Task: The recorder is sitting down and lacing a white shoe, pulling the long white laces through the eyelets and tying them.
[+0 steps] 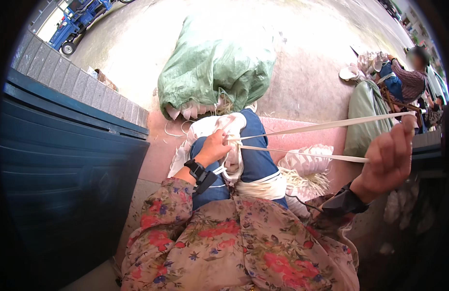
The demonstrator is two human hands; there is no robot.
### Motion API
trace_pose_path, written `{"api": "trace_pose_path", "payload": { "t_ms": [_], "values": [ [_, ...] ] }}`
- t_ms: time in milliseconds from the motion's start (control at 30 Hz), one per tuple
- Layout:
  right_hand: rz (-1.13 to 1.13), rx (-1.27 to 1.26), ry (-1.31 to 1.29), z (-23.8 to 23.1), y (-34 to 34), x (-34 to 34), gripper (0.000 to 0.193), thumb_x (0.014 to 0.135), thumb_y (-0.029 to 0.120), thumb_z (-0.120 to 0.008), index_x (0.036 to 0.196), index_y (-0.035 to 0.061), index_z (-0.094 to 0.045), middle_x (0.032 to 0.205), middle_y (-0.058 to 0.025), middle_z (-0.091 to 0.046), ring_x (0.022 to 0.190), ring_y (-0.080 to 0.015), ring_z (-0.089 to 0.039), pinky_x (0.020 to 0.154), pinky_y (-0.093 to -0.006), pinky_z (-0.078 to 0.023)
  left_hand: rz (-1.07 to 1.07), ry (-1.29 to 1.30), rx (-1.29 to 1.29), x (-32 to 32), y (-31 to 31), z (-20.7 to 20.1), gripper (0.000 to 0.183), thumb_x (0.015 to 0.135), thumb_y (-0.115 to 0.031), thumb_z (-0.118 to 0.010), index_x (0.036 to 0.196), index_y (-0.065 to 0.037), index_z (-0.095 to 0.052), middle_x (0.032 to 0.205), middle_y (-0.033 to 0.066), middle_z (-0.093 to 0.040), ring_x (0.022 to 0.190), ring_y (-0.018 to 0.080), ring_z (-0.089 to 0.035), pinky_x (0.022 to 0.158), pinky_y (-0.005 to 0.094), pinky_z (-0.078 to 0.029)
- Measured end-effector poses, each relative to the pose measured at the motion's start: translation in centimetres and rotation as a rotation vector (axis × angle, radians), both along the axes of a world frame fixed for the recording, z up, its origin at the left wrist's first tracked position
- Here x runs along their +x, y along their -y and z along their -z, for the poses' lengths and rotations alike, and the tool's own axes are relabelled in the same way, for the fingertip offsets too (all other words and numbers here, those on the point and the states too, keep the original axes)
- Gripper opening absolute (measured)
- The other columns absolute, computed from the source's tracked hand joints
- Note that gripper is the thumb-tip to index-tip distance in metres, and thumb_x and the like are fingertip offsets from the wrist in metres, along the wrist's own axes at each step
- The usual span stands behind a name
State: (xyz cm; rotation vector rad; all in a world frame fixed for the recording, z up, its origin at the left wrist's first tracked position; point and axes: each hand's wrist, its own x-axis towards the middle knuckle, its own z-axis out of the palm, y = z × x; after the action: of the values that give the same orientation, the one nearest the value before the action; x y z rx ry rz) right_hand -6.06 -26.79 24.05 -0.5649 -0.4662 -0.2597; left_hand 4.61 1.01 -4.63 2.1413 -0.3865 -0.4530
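Observation:
My right hand (387, 160) is raised out to the right, its fingers closed on a narrow white strap (321, 127). Two lengths of the strap run taut from there to my lap. At their other end, my left hand (215, 147) pinches the strap against a white cloth piece (232, 167) between my knees. What exactly lies under the left fingertips is hidden. A bunch of pale straps (263, 186) is wrapped round my right thigh.
A large green sack (217, 68) with white pieces showing at its bottom stands ahead. White bundles (307, 160) lie beside my right leg. A second green sack (366, 119) and a seated person (406, 80) are at the right. A blue door (64, 179) borders the left.

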Motion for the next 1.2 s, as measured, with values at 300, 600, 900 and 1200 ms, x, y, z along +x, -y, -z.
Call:
{"api": "trace_pose_path", "payload": {
  "t_ms": [300, 600, 900, 1200],
  "values": [
    [-0.200, -0.299, -0.243, -1.7, -4.0, 1.8, 0.013, 0.094, 0.015, -0.032, 0.098, 0.0037, -0.037, 0.050, 0.0036, -0.031, 0.036, -0.0039, -0.022, 0.029, -0.0187, -0.015, 0.153, 0.043, -0.131, 1.3, 0.5, -4.3, 0.028, 0.088, -0.022, -0.047, 0.099, 0.001, -0.058, 0.087, 0.0077, -0.058, 0.080, 0.0162, -0.054, 0.077, 0.0254, -0.041],
    [-0.560, 0.341, -0.247, -2.7, -3.4, 4.7, 0.023, 0.096, 0.022, -0.019, 0.097, 0.0035, -0.033, 0.062, 0.0012, -0.032, 0.044, -0.0041, -0.026, 0.030, -0.0165, -0.021, 0.349, -0.379, -0.471, 0.9, 0.2, -11.8, 0.033, 0.091, -0.030, -0.044, 0.086, -0.001, -0.059, 0.083, 0.0032, -0.056, 0.082, 0.0114, -0.050, 0.079, 0.0246, -0.038],
    [-0.664, 0.325, -0.208, -3.5, -5.9, 6.4, 0.024, 0.096, 0.023, -0.020, 0.103, 0.0029, -0.031, 0.063, 0.0001, -0.032, 0.044, -0.0052, -0.026, 0.030, -0.0164, -0.023, 0.273, -0.522, -0.696, 2.0, 0.8, -12.9, 0.038, 0.091, -0.036, -0.042, 0.095, -0.002, -0.058, 0.094, 0.0054, -0.058, 0.085, 0.0116, -0.050, 0.081, 0.0251, -0.036],
    [-0.099, -0.417, -0.311, -1.2, 2.9, 2.2, 0.020, 0.093, 0.010, -0.032, 0.106, -0.0005, -0.043, 0.054, 0.0045, -0.026, 0.038, -0.0009, -0.019, 0.029, -0.0152, -0.015, 0.247, -0.568, -0.262, 3.1, 1.5, -2.6, 0.030, 0.087, -0.024, -0.047, 0.101, -0.001, -0.059, 0.086, 0.0020, -0.059, 0.079, 0.0109, -0.049, 0.072, 0.0236, -0.039]
  ]
}}
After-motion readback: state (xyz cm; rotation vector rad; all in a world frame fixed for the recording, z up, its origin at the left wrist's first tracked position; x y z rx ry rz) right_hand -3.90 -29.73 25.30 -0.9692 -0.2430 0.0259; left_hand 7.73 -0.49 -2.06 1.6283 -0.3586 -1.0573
